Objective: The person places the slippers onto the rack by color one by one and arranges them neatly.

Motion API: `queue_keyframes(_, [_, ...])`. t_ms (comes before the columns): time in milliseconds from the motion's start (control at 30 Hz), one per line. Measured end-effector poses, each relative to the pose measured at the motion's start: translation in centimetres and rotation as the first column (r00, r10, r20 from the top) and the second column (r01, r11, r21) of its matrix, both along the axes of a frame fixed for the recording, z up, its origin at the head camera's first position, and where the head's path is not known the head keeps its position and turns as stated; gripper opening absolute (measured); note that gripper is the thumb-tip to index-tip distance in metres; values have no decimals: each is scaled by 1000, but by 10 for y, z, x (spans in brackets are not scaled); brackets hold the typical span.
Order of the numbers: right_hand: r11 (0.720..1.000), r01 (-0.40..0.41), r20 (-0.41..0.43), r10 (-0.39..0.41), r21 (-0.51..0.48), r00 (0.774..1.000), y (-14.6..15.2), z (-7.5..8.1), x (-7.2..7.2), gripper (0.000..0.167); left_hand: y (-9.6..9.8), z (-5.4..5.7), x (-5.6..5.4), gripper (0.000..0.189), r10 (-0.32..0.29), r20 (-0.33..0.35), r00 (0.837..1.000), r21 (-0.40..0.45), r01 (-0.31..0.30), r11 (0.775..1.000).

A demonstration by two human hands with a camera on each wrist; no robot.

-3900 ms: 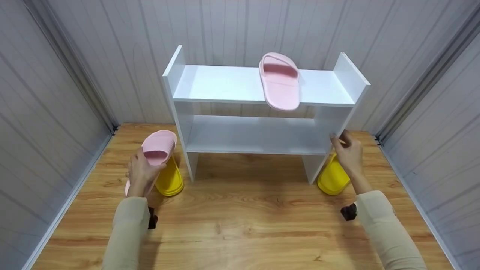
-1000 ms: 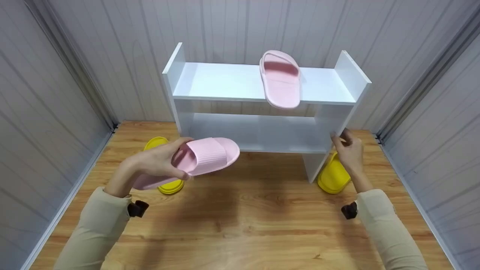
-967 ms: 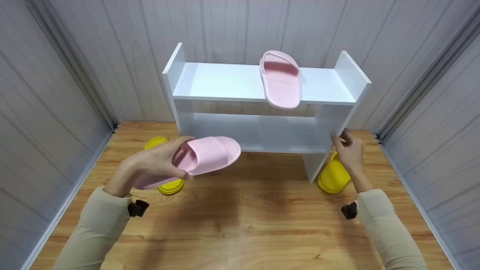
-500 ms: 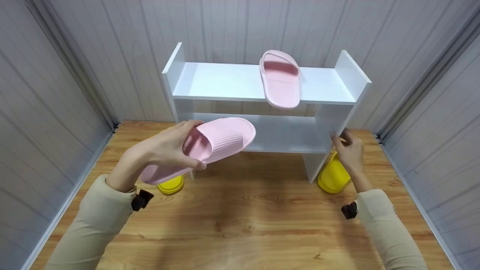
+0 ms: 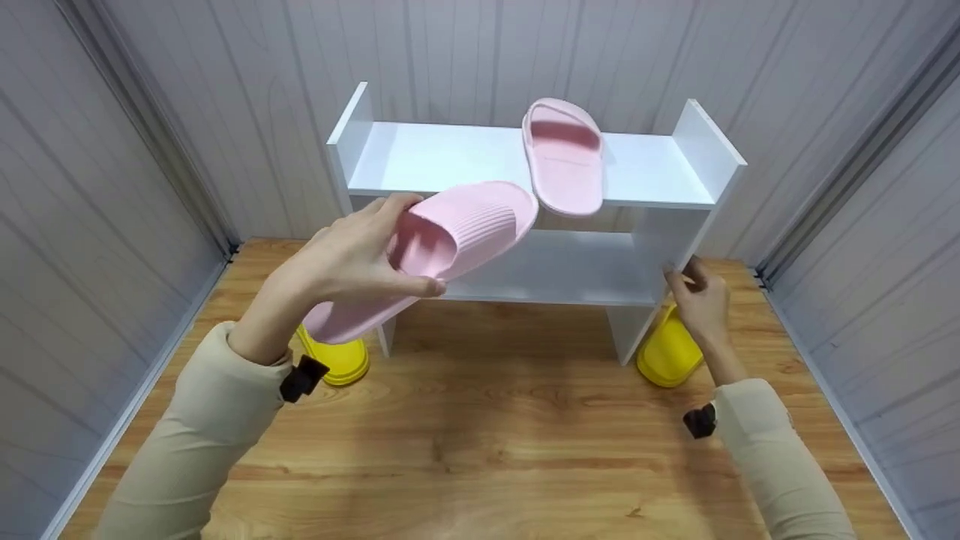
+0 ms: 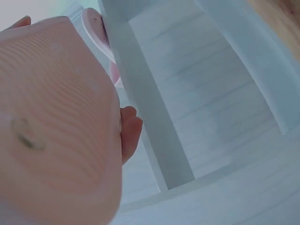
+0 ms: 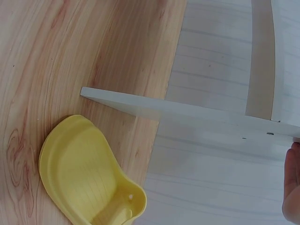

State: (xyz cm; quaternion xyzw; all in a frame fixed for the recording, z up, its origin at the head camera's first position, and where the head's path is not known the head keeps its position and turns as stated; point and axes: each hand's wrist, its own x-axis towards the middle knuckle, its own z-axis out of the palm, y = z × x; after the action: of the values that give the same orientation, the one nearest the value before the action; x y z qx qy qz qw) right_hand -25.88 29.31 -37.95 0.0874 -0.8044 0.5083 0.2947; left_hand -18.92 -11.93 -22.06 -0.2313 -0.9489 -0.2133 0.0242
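Observation:
My left hand (image 5: 352, 259) grips a pink slipper (image 5: 480, 225) across its middle, thumb on the near side and fingers on the far side. The slipper is raised in front of the white shelf (image 5: 442, 157), its toe pointing right and back. In the left wrist view its ribbed sole (image 6: 56, 112) fills the left side. Another pink slipper (image 5: 568, 161) lies on the top board, heel over the front edge. My right hand (image 5: 699, 304) pinches the front edge of the shelf's right side panel (image 5: 667, 240); in the right wrist view only a few fingers (image 7: 291, 173) show.
A yellow slipper (image 5: 341, 364) lies on the wooden floor (image 5: 487, 435) left of the shelf, partly hidden by the held slipper. Another yellow slipper (image 5: 670, 356) stands right of it, below my right hand. Panelled walls (image 5: 450, 52) enclose the back and sides.
My left hand has lifted the pink slipper from the left floor, turned it sideways, and carried it up and right toward the top board. The right hand has stayed at the side panel.

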Motion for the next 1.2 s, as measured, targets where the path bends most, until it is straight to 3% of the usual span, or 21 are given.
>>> queue_keyframes(333, [1000,4,7,-4,7,1000,-1,-1,0,28,13,17,-19,92,173,14,985,-21,-172,985])
queue_keyframes(667, [1000,-8,1,8,5,1000,-1,1,0,27,25,28,-40,91,282,-6,959,-112,-281,953])
queue_keyframes(967, [1000,-7,-8,7,-3,1000,0,-1,-1,27,38,38,-57,85,335,-28,942,-259,-330,908])
queue_keyframes(1200, [1000,-6,-7,6,-2,1000,0,-3,-1,27,50,36,-67,80,371,-39,928,-267,-367,891])
